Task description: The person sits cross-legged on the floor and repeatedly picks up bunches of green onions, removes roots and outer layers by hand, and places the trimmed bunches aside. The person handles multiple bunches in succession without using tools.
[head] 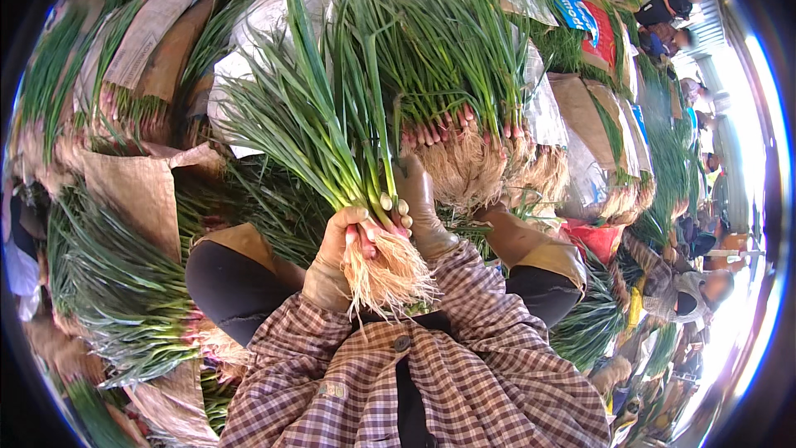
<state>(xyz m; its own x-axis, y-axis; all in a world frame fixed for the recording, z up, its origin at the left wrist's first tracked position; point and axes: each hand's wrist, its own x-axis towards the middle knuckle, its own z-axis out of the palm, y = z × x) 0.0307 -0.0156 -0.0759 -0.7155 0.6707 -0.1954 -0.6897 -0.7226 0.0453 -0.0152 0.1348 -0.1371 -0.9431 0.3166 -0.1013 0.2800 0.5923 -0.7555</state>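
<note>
In front of my chest I hold a bunch of spring onions (pixel 370 199) upright, its green leaves fanning up and left. Pale stringy roots (pixel 392 274) hang from pinkish bulbs at the bottom. My left hand (pixel 336 255) wraps around the bulb end, thumb across the stems. Closed around stems at the bunch's right side is my right hand (pixel 423 205), its fingertips curled towards me. Both hands appear to wear thin, pale gloves. Just beyond lies a larger pile of rooted spring onions (pixel 460 130), partly over a white woven sack (pixel 273 31).
My bent knees (pixel 236 274) flank the bunch. Another heap of spring onions (pixel 130 292) lies at left, near a brown sack (pixel 134 193). More sack-wrapped bundles (pixel 155 50) stand around. A red bag (pixel 594 238) is at right. Several people (pixel 678 295) sit along the right side.
</note>
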